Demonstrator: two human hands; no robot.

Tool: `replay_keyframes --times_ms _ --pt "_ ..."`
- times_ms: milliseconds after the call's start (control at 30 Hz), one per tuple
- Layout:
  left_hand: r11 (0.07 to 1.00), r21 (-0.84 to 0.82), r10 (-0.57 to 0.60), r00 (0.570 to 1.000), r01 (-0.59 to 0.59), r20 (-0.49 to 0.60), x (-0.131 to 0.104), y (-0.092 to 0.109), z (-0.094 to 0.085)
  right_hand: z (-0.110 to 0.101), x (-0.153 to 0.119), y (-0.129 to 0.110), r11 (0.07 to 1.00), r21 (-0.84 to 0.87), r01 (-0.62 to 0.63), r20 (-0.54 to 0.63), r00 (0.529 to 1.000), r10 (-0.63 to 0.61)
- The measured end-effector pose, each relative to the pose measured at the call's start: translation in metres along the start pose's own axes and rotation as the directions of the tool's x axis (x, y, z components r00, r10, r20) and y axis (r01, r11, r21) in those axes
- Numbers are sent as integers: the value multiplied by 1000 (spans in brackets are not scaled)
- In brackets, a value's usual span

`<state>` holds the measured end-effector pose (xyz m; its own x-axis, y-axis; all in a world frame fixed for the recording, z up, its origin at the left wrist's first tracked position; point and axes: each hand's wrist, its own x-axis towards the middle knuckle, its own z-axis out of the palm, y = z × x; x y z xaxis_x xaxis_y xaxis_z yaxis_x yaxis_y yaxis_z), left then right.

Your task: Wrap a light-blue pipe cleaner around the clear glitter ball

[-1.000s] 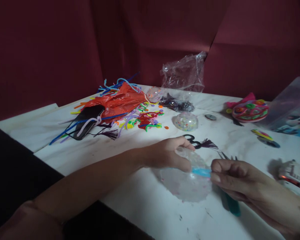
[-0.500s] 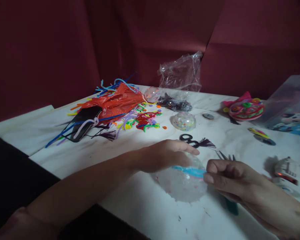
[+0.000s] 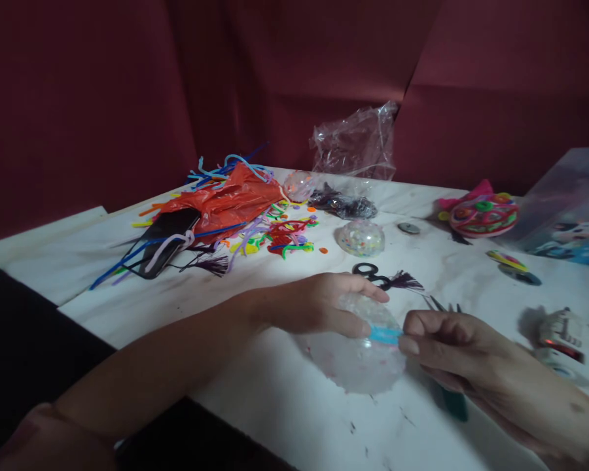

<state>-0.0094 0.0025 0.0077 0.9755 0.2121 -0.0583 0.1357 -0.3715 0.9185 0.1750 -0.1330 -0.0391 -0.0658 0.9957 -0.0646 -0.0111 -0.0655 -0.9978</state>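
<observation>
A clear, rounded plastic dome [image 3: 358, 369] with pinkish specks along its edge lies on the white table in front of me. My left hand [image 3: 317, 304] grips it from the left, its fingers reaching over the top. The left thumb presses a light-blue strip [image 3: 385, 335] against the dome. Between thumb and forefinger, my right hand [image 3: 459, 353] pinches the right end of that strip. Behind the right hand, a tool with metal points [image 3: 436, 303] and a dark green part [image 3: 455, 404] is partly hidden.
Black-handled scissors [image 3: 368, 271] lie beyond my left hand, beside a dark tassel [image 3: 406, 280]. Another speckled dome [image 3: 360, 237] stands farther back. Left are a phone [image 3: 169, 242], red plastic [image 3: 230, 199] and scattered pipe cleaners; right, a decorated pink piece [image 3: 483, 214] and a translucent container [image 3: 564, 196].
My left thumb has moved right and now covers part of the blue strip, so less of it shows. The right hand has barely moved and keeps its pinch.
</observation>
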Motion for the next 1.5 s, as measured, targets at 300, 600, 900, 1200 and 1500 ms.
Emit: replay_keyframes --times_ms 300,600,900,1200,1500 --pt "999 25 -46 998 47 -40 0 2 0 -7 4 0 995 -67 68 -27 997 -70" --pt "1000 16 -7 998 8 -57 1 0 0 0 5 -4 999 -25 33 13 999 -32" --pt "999 -46 -18 999 17 -30 1 -2 -1 -6 2 -3 993 -110 -50 -57 997 44" --pt "999 -11 -43 994 42 -98 3 -1 1 -7 1 1 988 -149 -50 -88 995 37" --pt "998 -57 -42 984 33 -175 2 -2 9 -5 4 0 997 -77 10 91 996 -3"
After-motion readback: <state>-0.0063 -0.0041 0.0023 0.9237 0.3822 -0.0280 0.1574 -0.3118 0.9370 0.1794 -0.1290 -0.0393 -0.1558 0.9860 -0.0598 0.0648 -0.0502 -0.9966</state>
